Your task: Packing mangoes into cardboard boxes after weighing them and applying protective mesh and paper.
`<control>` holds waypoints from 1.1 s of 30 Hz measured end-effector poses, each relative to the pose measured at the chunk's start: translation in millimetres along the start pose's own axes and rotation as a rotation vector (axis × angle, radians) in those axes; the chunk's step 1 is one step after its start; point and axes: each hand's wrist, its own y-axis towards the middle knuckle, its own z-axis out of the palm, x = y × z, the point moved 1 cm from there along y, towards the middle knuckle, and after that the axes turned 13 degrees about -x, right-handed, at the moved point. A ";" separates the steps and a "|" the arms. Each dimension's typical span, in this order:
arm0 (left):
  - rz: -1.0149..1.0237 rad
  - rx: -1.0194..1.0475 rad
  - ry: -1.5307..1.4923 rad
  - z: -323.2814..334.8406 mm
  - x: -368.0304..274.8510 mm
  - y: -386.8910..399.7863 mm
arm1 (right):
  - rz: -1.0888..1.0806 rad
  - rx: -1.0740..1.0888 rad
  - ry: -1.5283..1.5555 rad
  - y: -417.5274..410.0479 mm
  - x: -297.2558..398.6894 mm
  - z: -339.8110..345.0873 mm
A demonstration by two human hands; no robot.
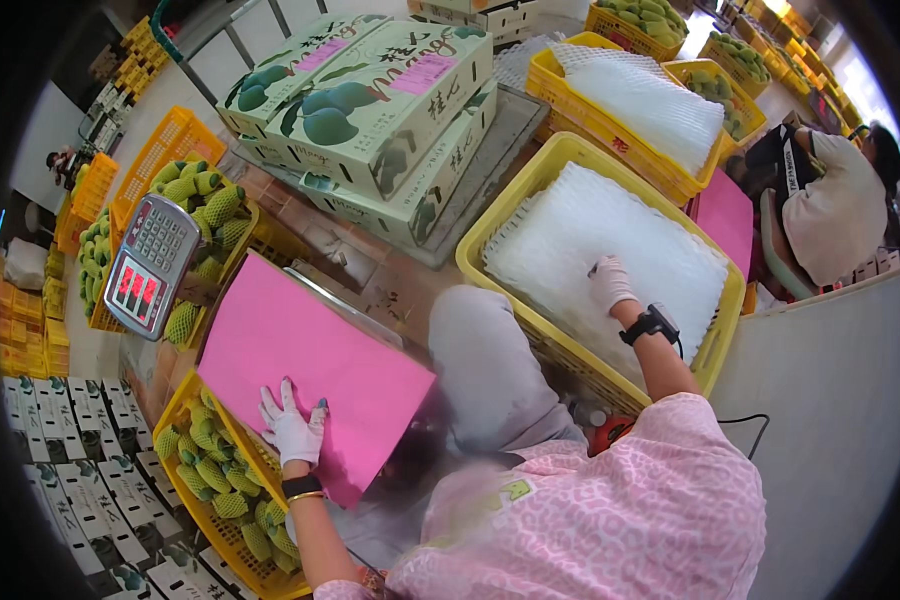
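Observation:
My gloved left hand lies with spread fingers on a pink sheet, which covers what is under it. My gloved right hand rests, fingers curled, on a stack of white foam netting sheets inside a yellow plastic crate; whether it pinches the top sheet is hard to tell. Beyond the pink sheet's left corner stands a digital scale display with lit red digits. Green mangoes in foam nets fill a yellow crate beside my left forearm.
Green printed mango cartons are stacked ahead on a grey platform. Another crate of foam netting stands beyond mine. Netted mangoes fill a crate behind the scale display. A seated person is at the right. Many cartons stand at lower left.

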 end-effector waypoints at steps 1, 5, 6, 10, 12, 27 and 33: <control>0.001 0.006 -0.017 0.8 1.5 0.0 | 0.123 0.026 0.164 0.7 -1.8 -9.9; 0.004 0.006 -0.029 -1.9 7.4 2.1 | 0.122 -0.055 0.294 -2.0 -11.9 -63.3; 0.045 -0.059 -0.112 -7.0 8.1 3.0 | 0.286 -0.063 0.428 -0.8 -19.3 -80.5; 0.227 -0.349 -0.298 -39.8 -13.7 -2.1 | 0.489 -0.087 0.665 0.0 -11.8 -134.6; 0.362 -0.385 -0.683 -62.9 -41.2 -10.6 | 0.416 -0.100 0.703 -1.0 9.8 -160.9; -0.183 -0.297 -1.455 -48.4 -16.7 7.5 | -0.582 -0.449 0.636 -32.2 301.7 -183.6; -0.408 -0.505 -0.855 -3.0 92.9 37.5 | -0.663 0.064 0.523 -57.6 329.9 -123.0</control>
